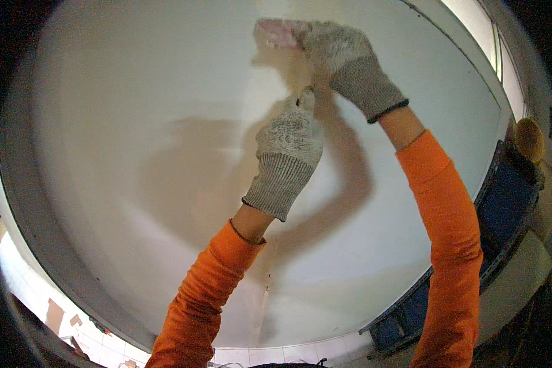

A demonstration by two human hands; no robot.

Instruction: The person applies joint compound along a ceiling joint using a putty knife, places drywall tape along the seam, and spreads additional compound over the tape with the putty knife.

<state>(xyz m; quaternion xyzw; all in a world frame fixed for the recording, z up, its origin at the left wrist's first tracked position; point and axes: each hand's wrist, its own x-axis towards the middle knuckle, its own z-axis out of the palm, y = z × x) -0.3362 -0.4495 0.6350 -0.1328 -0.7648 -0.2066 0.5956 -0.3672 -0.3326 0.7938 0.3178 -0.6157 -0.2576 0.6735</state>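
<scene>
The right hand, in a grey knit glove, reaches up, gripping a flat pink block high between the smooth white wall's side edges. The left hand points up below; I can't tell if it holds anything. White floor tiles show.

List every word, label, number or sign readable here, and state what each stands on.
No text is clear enough to quote.
Grey-white knitted glove on the left hand: small dark printing on its back, too small and blurred to quote.
Rectangular pinkish block in the right hand: no lettering visible.
Bright orange fabric sleeves: none visible.
Broad pale flat surface: none, only smudges and shadows.
</scene>
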